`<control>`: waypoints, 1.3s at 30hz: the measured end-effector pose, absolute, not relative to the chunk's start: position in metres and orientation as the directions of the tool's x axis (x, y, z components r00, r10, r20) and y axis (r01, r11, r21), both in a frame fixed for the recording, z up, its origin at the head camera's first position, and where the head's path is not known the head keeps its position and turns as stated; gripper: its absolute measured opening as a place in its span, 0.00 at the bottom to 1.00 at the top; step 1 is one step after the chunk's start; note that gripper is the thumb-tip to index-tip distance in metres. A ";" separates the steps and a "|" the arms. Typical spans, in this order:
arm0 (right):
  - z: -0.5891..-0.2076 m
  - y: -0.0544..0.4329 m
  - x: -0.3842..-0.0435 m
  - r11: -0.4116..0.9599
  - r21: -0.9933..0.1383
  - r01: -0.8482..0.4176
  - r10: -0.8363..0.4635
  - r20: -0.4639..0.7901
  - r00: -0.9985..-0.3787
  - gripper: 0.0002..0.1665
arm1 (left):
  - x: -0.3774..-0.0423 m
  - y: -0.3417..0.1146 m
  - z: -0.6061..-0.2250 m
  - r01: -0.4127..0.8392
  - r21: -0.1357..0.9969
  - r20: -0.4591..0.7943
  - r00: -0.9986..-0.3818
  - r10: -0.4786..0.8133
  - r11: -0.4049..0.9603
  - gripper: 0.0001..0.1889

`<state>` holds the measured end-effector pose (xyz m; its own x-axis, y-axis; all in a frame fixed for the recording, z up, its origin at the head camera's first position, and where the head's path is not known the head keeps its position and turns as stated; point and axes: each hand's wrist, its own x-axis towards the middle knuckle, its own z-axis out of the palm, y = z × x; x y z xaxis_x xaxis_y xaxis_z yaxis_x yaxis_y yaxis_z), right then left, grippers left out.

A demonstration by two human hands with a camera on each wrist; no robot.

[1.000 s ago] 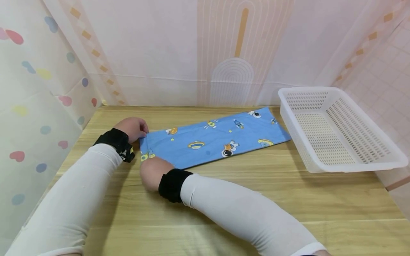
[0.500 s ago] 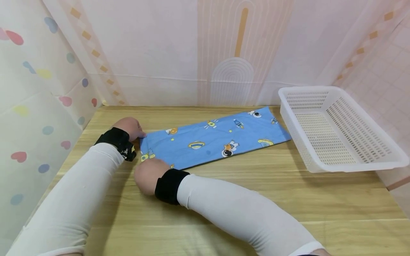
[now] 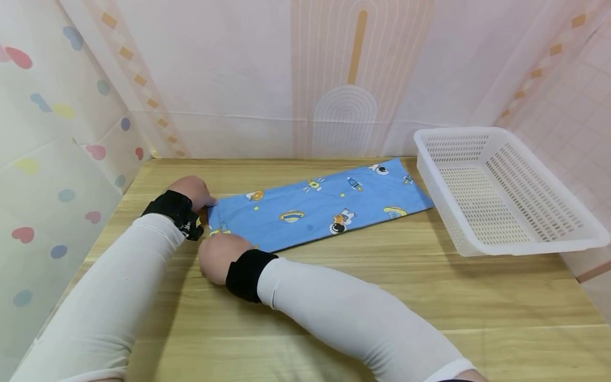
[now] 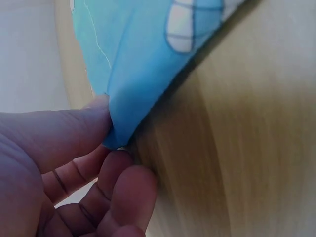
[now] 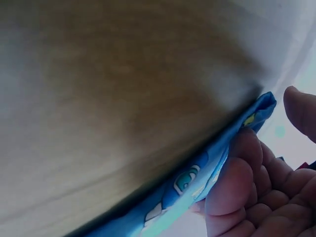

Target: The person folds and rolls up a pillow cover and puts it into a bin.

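Observation:
A folded blue cloth, printed with astronauts, rockets and planets, lies in a long slanted strip on the wooden table. At its left end my left hand pinches the far corner. The left wrist view shows the thumb on that cloth corner, with fingertips beneath it. My right hand is at the near left corner, its fingers hidden in the head view. In the right wrist view the fingers touch the cloth edge, while the thumb stands apart from it.
To the right stands a white plastic basket with slotted walls, near the cloth's right end. The wooden table extends toward me. Patterned curtains rise behind the table and along both sides.
My right hand has shifted a little left, past the cloth's near left corner. My left hand's fingers have lowered slightly at the far corner. The cloth and basket have stayed in place.

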<state>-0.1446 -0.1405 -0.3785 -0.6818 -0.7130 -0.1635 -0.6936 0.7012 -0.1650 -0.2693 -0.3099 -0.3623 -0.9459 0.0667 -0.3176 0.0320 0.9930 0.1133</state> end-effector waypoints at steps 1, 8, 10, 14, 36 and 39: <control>-0.379 -0.141 -0.146 0.708 -0.183 -0.682 -0.706 -0.166 -0.689 0.13 | -0.270 -0.311 -0.363 0.035 0.120 -0.318 -0.945 0.071 0.992 0.21; -0.380 -0.146 -0.149 0.759 -0.246 -0.603 -0.647 -0.178 -0.742 0.11 | -0.270 -0.310 -0.365 0.018 0.189 -0.325 -0.942 0.079 0.982 0.24; -0.380 -0.147 -0.149 0.763 -0.240 -0.599 -0.642 -0.184 -0.744 0.10 | -0.270 -0.311 -0.366 -0.011 0.227 -0.331 -0.941 0.067 0.974 0.23; -0.380 -0.147 -0.149 0.763 -0.225 -0.605 -0.644 -0.188 -0.742 0.10 | -0.266 -0.310 -0.364 -0.063 0.295 -0.328 -0.944 0.039 0.953 0.18; -0.379 -0.144 -0.148 0.766 -0.223 -0.603 -0.641 -0.202 -0.740 0.11 | -0.265 -0.311 -0.364 -0.010 0.184 -0.331 -0.942 0.053 0.983 0.20; -0.379 -0.144 -0.148 0.761 -0.227 -0.608 -0.647 -0.205 -0.734 0.11 | -0.267 -0.312 -0.366 0.003 0.198 -0.322 -0.944 0.068 0.980 0.19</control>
<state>-0.1476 -0.1436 -0.3785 -0.7343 -0.6472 -0.2049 -0.6077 0.7612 -0.2266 -0.2666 -0.3115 -0.3660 -0.9443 0.0678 -0.3219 0.0027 0.9801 0.1985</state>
